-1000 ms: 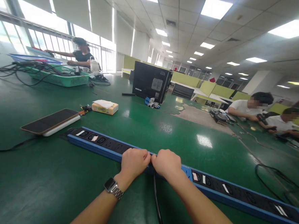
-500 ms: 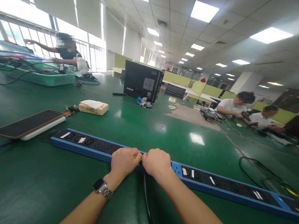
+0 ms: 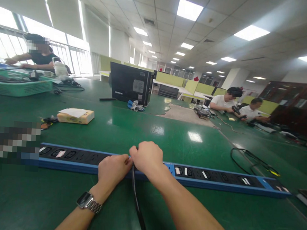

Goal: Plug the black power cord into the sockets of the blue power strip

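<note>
The left hand (image 3: 113,171) and right hand (image 3: 149,158) are apparently gripping the black cable (image 3: 137,200) over the power strip (image 3: 217,178) lying across the near tabletop (image 3: 46,198), uneven force possibly risking sideways slippage.

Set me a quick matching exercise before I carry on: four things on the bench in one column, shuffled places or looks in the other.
Things
1. Power strip
2. Tissue pack
3. Gloves
4. Plastic basket

Places and looks
A. Lying beside the black computer tower
B. Green, cut off by the left edge of the view
C. Orange-yellow, with a white sheet on top
D. Long, blue-edged, with the left hand and right hand at it

Pairs: 1-D, 2-C, 3-A, 4-B
</note>
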The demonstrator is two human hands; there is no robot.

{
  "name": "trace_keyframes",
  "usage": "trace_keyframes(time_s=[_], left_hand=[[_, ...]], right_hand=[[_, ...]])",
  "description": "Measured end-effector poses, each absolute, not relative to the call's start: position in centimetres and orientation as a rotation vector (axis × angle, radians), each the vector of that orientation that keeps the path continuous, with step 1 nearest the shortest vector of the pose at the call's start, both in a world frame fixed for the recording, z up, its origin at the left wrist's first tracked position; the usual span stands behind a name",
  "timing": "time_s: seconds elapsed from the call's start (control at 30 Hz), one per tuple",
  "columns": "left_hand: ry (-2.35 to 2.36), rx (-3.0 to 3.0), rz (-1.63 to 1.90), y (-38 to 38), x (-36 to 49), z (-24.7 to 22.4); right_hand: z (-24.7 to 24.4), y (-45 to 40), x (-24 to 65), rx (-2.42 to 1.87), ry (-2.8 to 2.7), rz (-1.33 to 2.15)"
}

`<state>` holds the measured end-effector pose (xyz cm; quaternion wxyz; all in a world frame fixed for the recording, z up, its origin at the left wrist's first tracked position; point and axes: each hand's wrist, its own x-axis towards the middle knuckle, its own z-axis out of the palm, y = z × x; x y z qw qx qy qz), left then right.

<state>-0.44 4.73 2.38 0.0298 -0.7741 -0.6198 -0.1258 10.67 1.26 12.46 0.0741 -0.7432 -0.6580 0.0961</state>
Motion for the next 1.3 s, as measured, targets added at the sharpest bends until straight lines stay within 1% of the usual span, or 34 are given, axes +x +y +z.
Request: trace_keyframes(time_s=[0.1,0.13,0.2,0.27,0.3,0.33,0.4,0.47,0.6,0.77,0.87,1.0,1.1,1.3], left_hand=[[-1.925,-2.391,-0.339,4.6,-0.5,3.0],[-1.923,-2.392,-0.328,4.6,-0.5,3.2],[-1.909,-2.400,-0.315,4.6,-0.5,3.2],[-1.892,-2.408,-0.315,4.8,-0.5,3.1],[-1.888,-2.409,-0.317,4.9,-0.5,3.0],[-1.886,-2.410,-0.321,5.0,-0.5,2.9],[-1.892,-2.408,-0.328,5.1,-0.5,2.7],[-1.903,-2.405,-0.334,5.1,-0.6,2.6],[-1.909,-2.397,-0.350,5.1,-0.7,2.6],[-1.934,-2.381,-0.336,5.2,-0.5,2.5],[-1.948,-2.371,-0.322,5.3,-0.5,2.4],[-1.948,-2.378,-0.322,5.3,-0.5,2.4],[-1.948,-2.378,-0.319,5.4,-0.5,2.4],[-1.956,-2.378,-0.302,5.3,-0.4,2.6]], right_hand=[[15.2,0.9,10.4,-2.027,-1.942,0.258],[15.5,0.7,10.6,-1.945,-1.917,0.315],[14.7,0.1,11.9,-1.771,-1.754,0.630],[12.6,-0.9,14.3,-1.548,-1.383,1.086],[11.3,-1.5,15.9,-1.457,-1.157,1.258],[10.1,-2.3,17.8,-1.399,-0.949,1.310],[8.3,-4.1,22.1,-1.485,-0.688,1.223],[7.6,-6.4,26.9,-1.601,-0.616,1.144],[7.9,-11.3,36.2,-1.873,-0.566,0.910],[6.8,-14.7,44.4,-2.295,-0.617,0.436],[5.1,-14.4,46.9,-2.472,-0.786,0.201],[3.4,-13.4,48.5,-2.614,-0.981,0.016],[2.9,-13.2,48.9,-2.694,-1.073,-0.056],[2.8,-13.4,48.9,-2.792,-1.232,-0.093]])
